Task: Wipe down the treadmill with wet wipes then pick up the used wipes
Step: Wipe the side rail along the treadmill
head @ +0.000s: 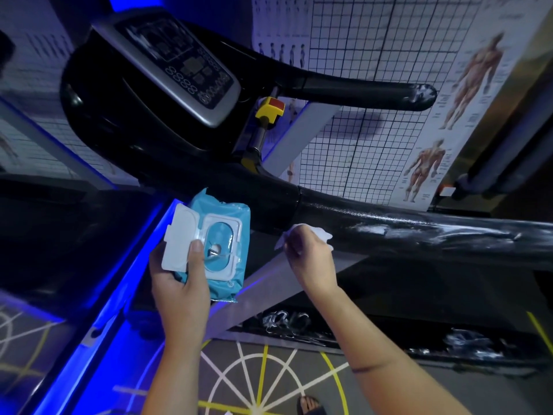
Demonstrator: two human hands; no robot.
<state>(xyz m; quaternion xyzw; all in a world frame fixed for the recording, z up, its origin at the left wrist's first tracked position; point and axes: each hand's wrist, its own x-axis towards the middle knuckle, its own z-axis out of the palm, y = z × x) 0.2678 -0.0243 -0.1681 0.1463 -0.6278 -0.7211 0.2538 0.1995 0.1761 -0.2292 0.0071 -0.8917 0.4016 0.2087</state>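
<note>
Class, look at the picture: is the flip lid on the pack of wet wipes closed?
No: the white flip lid of the wet wipes pack, held in the left hand, is swung open, baring the opening.

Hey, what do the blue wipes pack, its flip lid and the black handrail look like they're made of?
The wipes pack looks like soft, glossy plastic film: it creases and has a crimped edge. Its flip lid seems rigid matte white plastic, holding its shape while open. The handrail is black and glossy, perhaps coated metal or hard plastic; wet white streaks sit on its surface.
</note>
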